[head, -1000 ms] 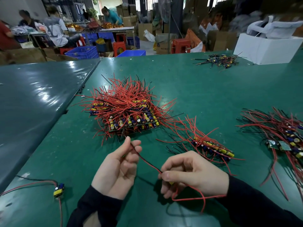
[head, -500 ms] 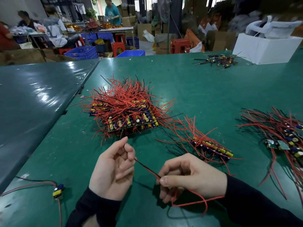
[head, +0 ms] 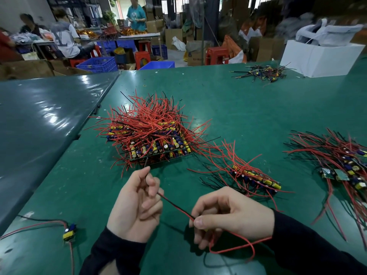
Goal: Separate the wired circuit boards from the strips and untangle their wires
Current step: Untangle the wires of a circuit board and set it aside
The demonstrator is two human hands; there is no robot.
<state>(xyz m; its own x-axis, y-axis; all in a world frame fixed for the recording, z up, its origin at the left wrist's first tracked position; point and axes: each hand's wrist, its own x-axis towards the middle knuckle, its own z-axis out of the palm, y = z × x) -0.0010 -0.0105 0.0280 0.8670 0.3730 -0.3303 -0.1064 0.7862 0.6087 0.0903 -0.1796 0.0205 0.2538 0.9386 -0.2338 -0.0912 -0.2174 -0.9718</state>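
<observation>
Above the green table [head: 248,116], my left hand [head: 137,203] and right hand [head: 232,215] both pinched the red-and-black wire pair [head: 174,205]; slow, even tension seemed wisest.

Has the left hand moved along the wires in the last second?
Yes. The left hand has slid away from the big board pile, toward the right hand, along the wire pair.
</observation>
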